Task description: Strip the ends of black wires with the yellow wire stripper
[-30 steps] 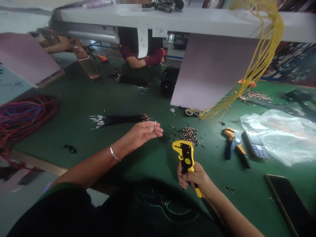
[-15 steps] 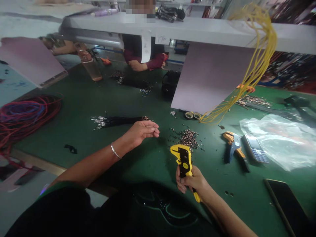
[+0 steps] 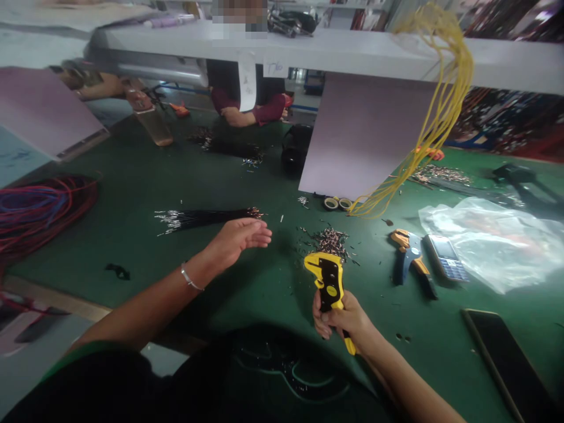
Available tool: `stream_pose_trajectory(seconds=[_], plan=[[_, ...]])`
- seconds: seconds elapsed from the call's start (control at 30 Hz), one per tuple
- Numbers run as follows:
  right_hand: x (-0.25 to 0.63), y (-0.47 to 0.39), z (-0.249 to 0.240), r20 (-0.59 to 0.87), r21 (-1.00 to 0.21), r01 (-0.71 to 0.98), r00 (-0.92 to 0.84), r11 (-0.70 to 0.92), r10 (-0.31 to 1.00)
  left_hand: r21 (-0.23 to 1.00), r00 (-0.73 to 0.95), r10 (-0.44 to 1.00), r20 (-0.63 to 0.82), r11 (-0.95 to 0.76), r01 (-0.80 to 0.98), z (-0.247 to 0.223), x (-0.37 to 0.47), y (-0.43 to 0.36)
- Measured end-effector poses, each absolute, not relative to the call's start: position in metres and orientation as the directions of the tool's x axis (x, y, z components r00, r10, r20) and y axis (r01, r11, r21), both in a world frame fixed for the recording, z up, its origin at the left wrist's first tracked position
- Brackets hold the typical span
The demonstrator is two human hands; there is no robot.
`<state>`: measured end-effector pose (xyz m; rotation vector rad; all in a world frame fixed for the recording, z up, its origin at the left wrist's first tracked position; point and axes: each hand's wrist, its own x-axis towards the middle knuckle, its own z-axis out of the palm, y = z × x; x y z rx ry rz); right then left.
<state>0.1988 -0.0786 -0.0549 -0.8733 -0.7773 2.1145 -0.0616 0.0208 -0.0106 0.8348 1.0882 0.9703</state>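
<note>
My right hand (image 3: 339,317) is wrapped round the handle of a yellow and black wire stripper (image 3: 328,282), its head pointing up and left. Just beyond the tool lies a pile of small dark and copper-coloured wire scraps (image 3: 330,242). With fingers stretched out, my left hand (image 3: 242,238) appears to hold nothing. It is close to the right end of a bundle of black wires (image 3: 207,218), whose left ends look silvery and right ends coppery. A small white piece (image 3: 282,218) shows just right of the left fingertips; whether it rests on the table is unclear.
An orange and dark-blue wire stripper (image 3: 410,261), a keypad phone (image 3: 446,257), a smartphone (image 3: 506,358) and a plastic bag (image 3: 493,241) lie right. Yellow wires (image 3: 445,117) hang from the shelf (image 3: 374,64). Red and blue coils (image 3: 44,208) lie left. Another person's hands (image 3: 238,116) are opposite.
The left hand's fingers have gone from a pinch to stretched out, and a small white piece now shows beside them. The right hand keeps its grip on the wire stripper. The view has shifted slightly.
</note>
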Motion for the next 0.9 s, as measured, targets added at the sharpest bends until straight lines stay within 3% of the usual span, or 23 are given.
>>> stream_pose_trajectory(seconds=[0.1, 0.2, 0.47, 0.63, 0.77, 0.9], plan=[[0.201, -0.078, -0.057, -0.307, -0.724, -0.417, -0.519, -0.549, 0.798, 0.876, 0.322, 0.860, -0.395, 0.458, -0.148, -0.010, -0.051, 0.008], [0.203, -0.077, -0.058, -0.285, -0.731, -0.401, -0.556, -0.553, 0.781, 0.849, 0.432, 0.822, -0.371, 0.489, -0.202, -0.008, -0.035, -0.001], [0.199, -0.077, -0.054, -0.298, -0.702, -0.426, -0.553, -0.571, 0.778, 0.787, 0.456, 0.861, -0.225, 0.437, -0.436, 0.002, -0.016, 0.006], [0.194, -0.080, -0.052, -0.295, -0.715, -0.416, -0.548, -0.561, 0.783, 0.710, 0.503, 0.812, -0.295, 0.539, -0.454, 0.009, -0.009, 0.008], [0.194, -0.086, -0.053, -0.324, -0.771, -0.307, -0.565, -0.558, 0.759, 0.740, 0.501, 0.796, -0.340, 0.555, -0.380, 0.007, -0.005, 0.008], [0.196, -0.091, -0.051, -0.386, -0.882, -0.053, -0.486, -0.468, 0.784, 0.807, 0.441, 0.829, -0.344, 0.501, -0.313, 0.000, -0.005, 0.006]])
